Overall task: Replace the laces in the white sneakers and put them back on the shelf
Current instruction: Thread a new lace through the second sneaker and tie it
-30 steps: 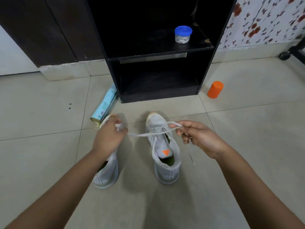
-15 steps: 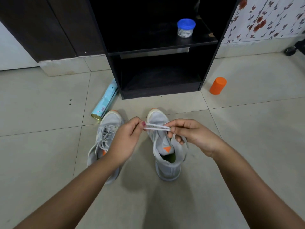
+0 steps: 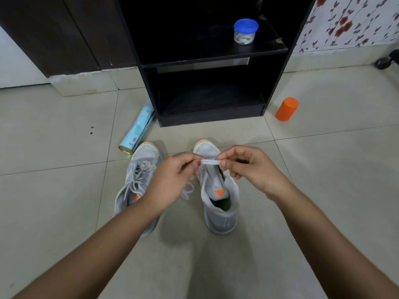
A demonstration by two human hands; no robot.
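text: none legible | spray can (image 3: 138, 130): barcode, print too small

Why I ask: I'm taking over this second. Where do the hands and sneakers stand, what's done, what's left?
Left hand: pinches one end of a short stretch of lace.
Right hand: pinches the other end, over the toe of the unlaced sneaker.
Both sneakers stand on the floor before the shelf; the laced sneaker is partly under the left forearm.
Done: one sneaker carries laces; I cannot tell whether they are new or old.
Left: thread this lace through the bare sneaker, then set both on the shelf.
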